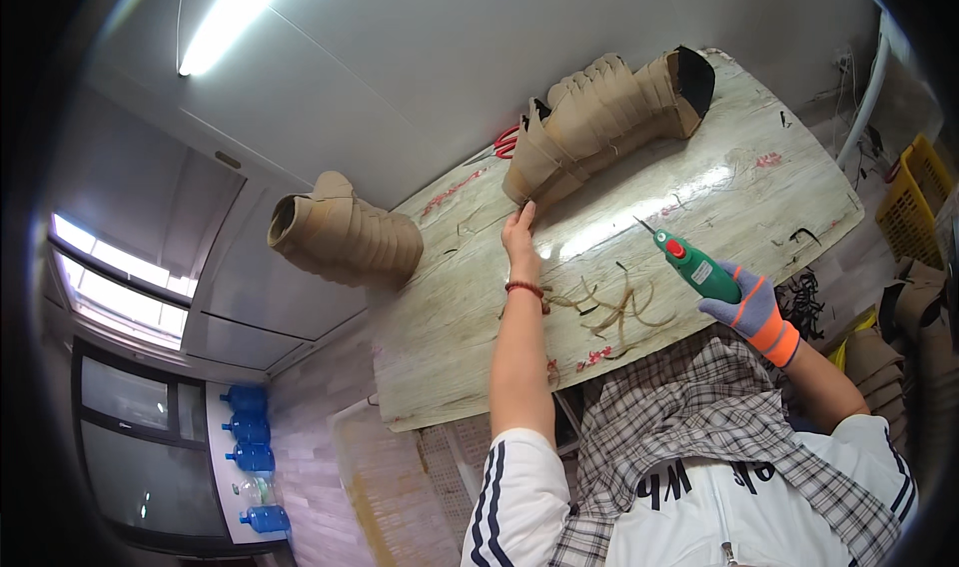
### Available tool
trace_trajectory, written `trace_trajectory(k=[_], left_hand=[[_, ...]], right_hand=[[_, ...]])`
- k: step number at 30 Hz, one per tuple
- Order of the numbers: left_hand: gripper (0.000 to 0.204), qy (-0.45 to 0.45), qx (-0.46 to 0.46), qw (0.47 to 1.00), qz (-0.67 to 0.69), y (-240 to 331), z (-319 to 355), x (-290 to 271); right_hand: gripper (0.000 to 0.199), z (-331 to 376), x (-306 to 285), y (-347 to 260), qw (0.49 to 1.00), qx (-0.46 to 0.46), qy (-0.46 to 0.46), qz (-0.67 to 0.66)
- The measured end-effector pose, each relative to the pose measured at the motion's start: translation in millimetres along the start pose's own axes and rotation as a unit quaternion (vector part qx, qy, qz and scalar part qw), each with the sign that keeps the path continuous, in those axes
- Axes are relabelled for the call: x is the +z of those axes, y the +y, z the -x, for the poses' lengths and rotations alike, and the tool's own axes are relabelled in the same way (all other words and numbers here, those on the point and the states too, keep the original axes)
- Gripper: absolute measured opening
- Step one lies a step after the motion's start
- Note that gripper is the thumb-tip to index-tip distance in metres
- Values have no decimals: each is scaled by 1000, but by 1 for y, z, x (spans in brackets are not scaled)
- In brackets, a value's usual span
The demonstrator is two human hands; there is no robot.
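Note:
On the table (pixel 699 222) lies a long row of nested, curved tan pieces (pixel 609 112), dark inside at its far right end. My bare left hand (pixel 519 239), with a red bead bracelet at the wrist, reaches to the row's near left end, fingers pinched together at its lower edge. A grey and orange glove covers my right hand (pixel 754 312), which is wrapped round a green handheld power tool (pixel 696 267). The tool has a red switch and a thin tip pointing up and left, apart from the tan pieces.
Another stack of tan pieces (pixel 350 232) sits at the table's left edge. Red-handled scissors (pixel 506 142) lie behind the long row. Trimmed tan strips (pixel 627 312) and dark scraps (pixel 804 235) are scattered about. A yellow crate (pixel 914 202) stands at right, blue water jugs (pixel 250 430) at far left.

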State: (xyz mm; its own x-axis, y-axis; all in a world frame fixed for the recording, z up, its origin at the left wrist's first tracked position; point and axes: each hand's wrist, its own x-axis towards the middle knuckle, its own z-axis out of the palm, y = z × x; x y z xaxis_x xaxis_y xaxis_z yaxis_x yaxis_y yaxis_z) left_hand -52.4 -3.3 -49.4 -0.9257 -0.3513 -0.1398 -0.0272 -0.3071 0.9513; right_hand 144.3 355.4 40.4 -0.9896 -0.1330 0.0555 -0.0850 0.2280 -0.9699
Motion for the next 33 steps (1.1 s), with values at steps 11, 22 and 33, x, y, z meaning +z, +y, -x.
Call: trace_trajectory(k=[11,22,33], left_hand=[[32,-51,184,981,45,20,36,20],[28,-45,212,957,194,53,211,-36],[11,-33,275,960,-53,30,245,-16]], right_hand=[[61,-10,5,13,999,19,26,31],[61,-12,49,-27,997,-49,-66,14],[58,6,33,-41,996,12,-51,-78]])
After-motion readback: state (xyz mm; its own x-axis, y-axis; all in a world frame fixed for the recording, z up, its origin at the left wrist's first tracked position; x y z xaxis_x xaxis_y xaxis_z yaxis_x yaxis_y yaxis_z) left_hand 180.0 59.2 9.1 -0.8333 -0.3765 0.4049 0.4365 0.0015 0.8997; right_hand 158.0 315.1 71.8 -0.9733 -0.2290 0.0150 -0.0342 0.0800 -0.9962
